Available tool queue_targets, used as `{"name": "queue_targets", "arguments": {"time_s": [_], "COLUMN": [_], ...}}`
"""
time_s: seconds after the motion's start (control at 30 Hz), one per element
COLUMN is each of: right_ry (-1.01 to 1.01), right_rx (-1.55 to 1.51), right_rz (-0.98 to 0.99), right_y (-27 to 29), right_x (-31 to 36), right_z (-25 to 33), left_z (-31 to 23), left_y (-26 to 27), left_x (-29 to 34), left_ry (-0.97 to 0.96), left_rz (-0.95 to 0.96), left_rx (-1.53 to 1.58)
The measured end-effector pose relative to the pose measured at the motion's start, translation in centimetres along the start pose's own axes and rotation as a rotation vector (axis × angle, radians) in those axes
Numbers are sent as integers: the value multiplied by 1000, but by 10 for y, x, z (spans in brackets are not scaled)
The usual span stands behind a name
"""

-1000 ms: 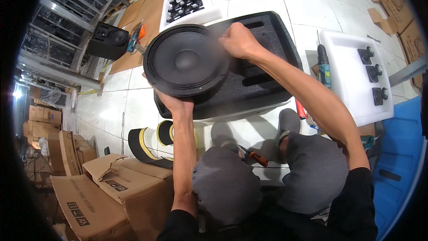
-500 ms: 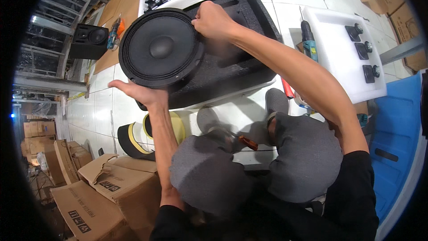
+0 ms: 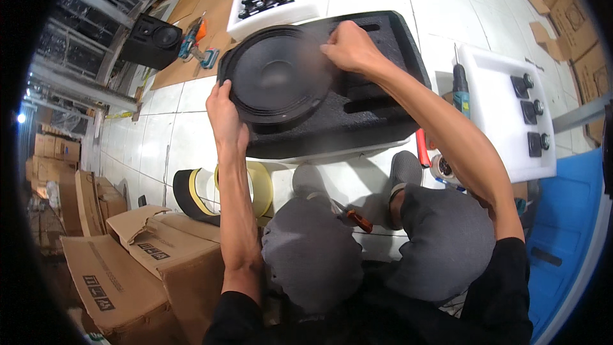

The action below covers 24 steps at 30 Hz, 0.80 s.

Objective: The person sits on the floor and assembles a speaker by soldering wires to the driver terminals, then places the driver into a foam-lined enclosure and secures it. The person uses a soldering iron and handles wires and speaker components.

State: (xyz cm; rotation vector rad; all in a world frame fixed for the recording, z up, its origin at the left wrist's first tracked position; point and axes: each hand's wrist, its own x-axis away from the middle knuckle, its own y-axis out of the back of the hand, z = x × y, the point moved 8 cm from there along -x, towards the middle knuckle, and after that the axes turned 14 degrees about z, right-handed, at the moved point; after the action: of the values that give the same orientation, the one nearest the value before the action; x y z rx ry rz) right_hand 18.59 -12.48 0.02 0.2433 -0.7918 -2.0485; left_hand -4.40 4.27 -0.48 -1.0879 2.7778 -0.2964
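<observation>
A round black speaker driver [image 3: 278, 89] lies over the left part of a black speaker cabinet [image 3: 377, 112], which rests on the floor before me. My left hand [image 3: 227, 115] is at the driver's left edge, its fingers closed against the rim and the cabinet side. At the driver's right edge is my right hand [image 3: 352, 48], with its fingers bent into a pinch. Blur around those fingertips hides what, if anything, is between them. Slots show in the cabinet's textured face to the right of the driver.
White foam trays with small black parts stand behind [image 3: 274, 3] and to the right [image 3: 504, 134]. A cordless screwdriver [image 3: 460, 92] leans by the right tray. Tape rolls [image 3: 258, 188], cardboard boxes [image 3: 159, 249], an orange-handled tool [image 3: 359, 220] and a blue panel [image 3: 565, 230] lie around.
The driver has come down flatter onto the cabinet. My left hand has shifted from beneath its lower edge to its left side, with the thumb no longer spread. The whole view has shifted slightly.
</observation>
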Motion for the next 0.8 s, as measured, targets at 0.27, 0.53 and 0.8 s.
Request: {"name": "queue_targets", "arguments": {"time_s": [0.27,0.53,0.8], "right_ry": [-42,-56,-73], "right_rx": [-192,-210,-175], "right_rz": [252,267,280], "right_y": [-3,-8,-9], "right_x": [2,21,32], "right_z": [6,15,13], "left_z": [1,-9,-12], "left_y": [8,10,6], "left_x": [-9,-16,-42], "left_ry": [98,262,451], "left_rz": [31,57,103], "left_rx": [-2,-261,-757]}}
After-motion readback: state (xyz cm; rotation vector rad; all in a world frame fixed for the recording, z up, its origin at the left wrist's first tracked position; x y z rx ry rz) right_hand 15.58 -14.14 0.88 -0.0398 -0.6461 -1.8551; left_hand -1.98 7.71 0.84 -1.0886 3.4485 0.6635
